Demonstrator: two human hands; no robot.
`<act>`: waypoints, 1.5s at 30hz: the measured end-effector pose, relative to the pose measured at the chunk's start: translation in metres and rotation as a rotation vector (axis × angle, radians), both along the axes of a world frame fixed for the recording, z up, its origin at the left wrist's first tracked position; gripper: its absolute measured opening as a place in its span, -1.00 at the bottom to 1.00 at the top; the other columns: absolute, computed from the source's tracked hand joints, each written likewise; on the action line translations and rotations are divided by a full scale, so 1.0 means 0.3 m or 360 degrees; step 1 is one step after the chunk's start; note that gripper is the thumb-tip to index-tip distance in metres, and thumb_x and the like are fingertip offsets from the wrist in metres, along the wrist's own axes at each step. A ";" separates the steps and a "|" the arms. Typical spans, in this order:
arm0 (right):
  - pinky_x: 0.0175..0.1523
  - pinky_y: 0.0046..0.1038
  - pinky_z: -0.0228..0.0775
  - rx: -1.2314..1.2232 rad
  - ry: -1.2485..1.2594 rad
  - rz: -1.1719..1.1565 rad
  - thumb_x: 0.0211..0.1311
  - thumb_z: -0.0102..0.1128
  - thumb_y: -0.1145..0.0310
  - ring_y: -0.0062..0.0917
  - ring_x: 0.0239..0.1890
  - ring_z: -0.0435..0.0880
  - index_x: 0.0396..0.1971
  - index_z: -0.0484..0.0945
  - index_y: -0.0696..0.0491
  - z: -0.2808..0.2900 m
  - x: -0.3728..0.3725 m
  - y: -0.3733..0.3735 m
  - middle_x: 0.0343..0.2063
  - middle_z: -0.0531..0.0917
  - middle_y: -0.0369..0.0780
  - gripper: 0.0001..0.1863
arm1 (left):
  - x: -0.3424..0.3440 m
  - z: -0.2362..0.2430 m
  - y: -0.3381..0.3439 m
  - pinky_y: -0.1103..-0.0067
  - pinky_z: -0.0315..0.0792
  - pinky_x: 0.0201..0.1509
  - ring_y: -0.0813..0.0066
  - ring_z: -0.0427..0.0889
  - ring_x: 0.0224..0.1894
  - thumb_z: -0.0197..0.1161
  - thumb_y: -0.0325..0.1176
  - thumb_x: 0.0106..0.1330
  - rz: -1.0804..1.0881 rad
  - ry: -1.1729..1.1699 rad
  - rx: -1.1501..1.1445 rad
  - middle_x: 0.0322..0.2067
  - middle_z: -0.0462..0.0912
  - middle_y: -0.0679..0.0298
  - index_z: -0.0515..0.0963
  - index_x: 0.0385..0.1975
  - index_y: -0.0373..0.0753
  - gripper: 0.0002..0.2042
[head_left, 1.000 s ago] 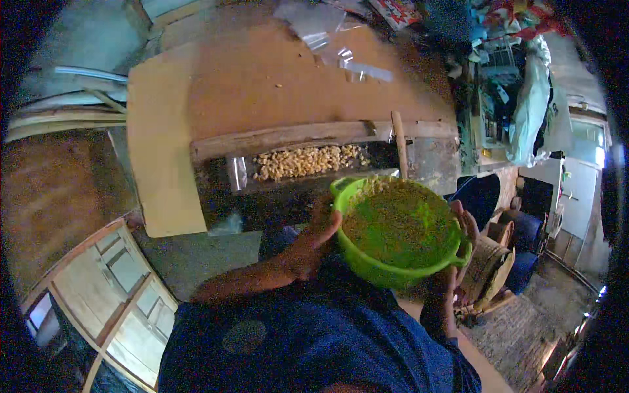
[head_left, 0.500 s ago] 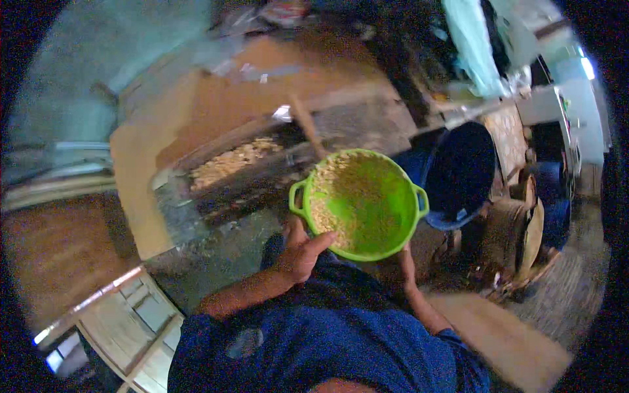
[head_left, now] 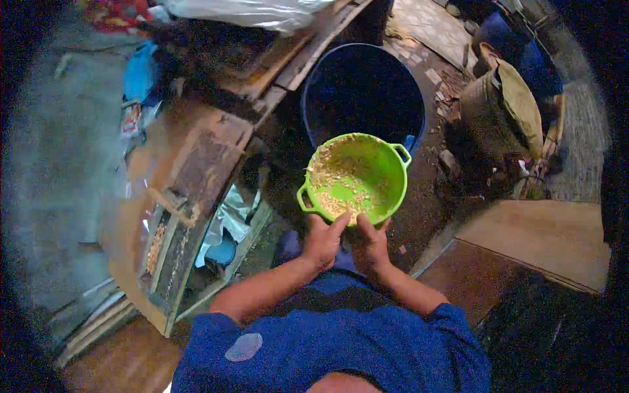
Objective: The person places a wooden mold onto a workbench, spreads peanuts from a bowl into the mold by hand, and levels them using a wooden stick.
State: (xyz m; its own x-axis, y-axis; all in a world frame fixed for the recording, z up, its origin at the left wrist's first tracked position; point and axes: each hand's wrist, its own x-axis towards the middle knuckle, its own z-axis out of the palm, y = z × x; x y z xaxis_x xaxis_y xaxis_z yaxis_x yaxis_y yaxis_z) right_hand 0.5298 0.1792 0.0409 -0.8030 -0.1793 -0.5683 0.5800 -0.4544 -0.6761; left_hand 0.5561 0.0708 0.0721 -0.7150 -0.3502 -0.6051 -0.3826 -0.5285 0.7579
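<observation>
My left hand [head_left: 322, 242] and my right hand [head_left: 372, 244] hold a bright green two-handled bowl [head_left: 383, 177] by its near rim. Both thumbs lie over the edge, and the fingers under it are hidden. Small pale pieces, like grain or shelled nuts [head_left: 333, 201], cover much of the bowl's bottom and its left wall. Just beyond the bowl stands a large dark blue drum [head_left: 367, 85] with a wide round mouth. The bowl overlaps the drum's near side in the view. The drum's inside is too dark to make out.
On the left is a wooden bench or machine [head_left: 203, 147] with a slot of pale pieces [head_left: 155, 249]. Under it lie light plastic sheeting [head_left: 229, 219] and a blue container [head_left: 221, 251]. A woven sack [head_left: 488, 108] stands at right, above a brown board [head_left: 537, 232].
I have turned right, so the bench has shifted left and the drum is now straight ahead. My right hand has come from the bowl's right side to its near rim, beside my left.
</observation>
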 end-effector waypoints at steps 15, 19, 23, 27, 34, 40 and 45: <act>0.38 -0.27 0.02 0.2129 0.0585 0.0502 -0.41 0.53 0.34 -0.12 0.24 0.21 0.38 -0.31 0.11 -0.373 -0.547 -0.066 0.24 0.14 0.08 0.36 | -0.228 -0.503 -0.490 0.37 0.24 0.26 0.13 0.34 0.22 0.21 -0.12 0.28 -0.0340 -0.0182 -0.0560 0.20 0.34 -0.04 0.27 0.22 -0.37 -0.40; 0.29 -0.20 0.18 0.2123 0.1120 0.0462 -0.36 0.45 0.35 -0.02 0.19 0.23 0.41 -0.26 -0.10 -0.612 -0.640 -0.087 0.13 0.22 0.03 0.29 | -0.419 -0.526 -0.583 0.33 0.11 0.35 0.07 0.26 0.27 0.22 -0.17 0.28 -0.0375 -0.0281 -0.0975 0.21 0.29 -0.10 0.17 0.29 -0.31 -0.35; 0.12 -0.10 0.38 0.2171 0.0593 0.1781 -0.27 0.41 0.34 -0.04 0.12 0.36 0.39 -0.14 -0.28 -0.678 -0.728 -0.141 0.09 0.30 0.02 0.17 | -0.603 -0.576 -0.658 0.32 0.08 0.37 0.03 0.16 0.32 0.18 -0.12 0.29 -0.0384 -0.0481 -0.1132 0.27 0.16 -0.10 0.10 0.33 -0.28 -0.32; 0.17 -0.11 0.32 0.2094 0.0489 0.1442 -0.25 0.42 0.27 -0.03 0.13 0.33 0.39 -0.16 -0.14 -0.822 -0.801 -0.250 0.12 0.29 0.07 0.17 | -0.800 -0.674 -0.714 0.25 0.09 0.35 -0.13 0.18 0.30 0.04 -0.02 0.35 -0.0600 -0.0703 -0.1325 0.26 0.20 -0.17 0.02 0.37 -0.23 -0.32; 0.29 -0.13 0.18 0.1761 0.0234 0.1023 -0.31 0.44 0.20 0.04 0.15 0.27 0.37 -0.24 0.09 -1.270 -0.963 -0.299 0.12 0.32 0.15 0.25 | -0.882 -0.838 -0.639 0.37 0.15 0.31 0.02 0.36 0.21 -0.05 -0.13 0.43 -0.0301 -0.0449 -0.1750 0.16 0.37 -0.12 0.21 0.23 -0.45 -0.46; 0.27 -0.11 0.22 0.1880 -0.0176 0.1343 -0.16 0.37 0.05 0.00 0.22 0.31 0.37 -0.12 0.09 -1.650 -1.084 -0.383 0.21 0.27 0.14 0.13 | -0.892 -0.824 -0.591 0.39 0.19 0.26 0.21 0.40 0.11 -0.09 -0.16 0.43 -0.0218 -0.0453 -0.1722 0.08 0.41 0.01 0.20 0.23 -0.42 -0.49; 0.24 -0.12 0.28 0.1789 -0.0045 0.1973 0.02 0.26 -0.08 -0.06 0.22 0.35 0.29 0.18 0.12 -1.938 -1.128 -0.500 0.20 0.33 0.08 -0.10 | -0.880 -0.809 -0.586 0.40 0.17 0.26 0.30 0.36 0.11 -0.09 -0.14 0.41 -0.0153 -0.0498 -0.1633 0.10 0.36 0.07 0.12 0.26 -0.40 -0.45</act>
State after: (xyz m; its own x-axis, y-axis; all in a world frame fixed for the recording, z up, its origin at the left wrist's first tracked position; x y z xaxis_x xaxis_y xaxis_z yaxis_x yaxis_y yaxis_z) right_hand 0.1915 0.0292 -0.5404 -0.4848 -0.1756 -0.8568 0.2103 0.9275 -0.3090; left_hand 0.2921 -0.1048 -0.1706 -0.6310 -0.7453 -0.2153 -0.6423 0.3463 0.6838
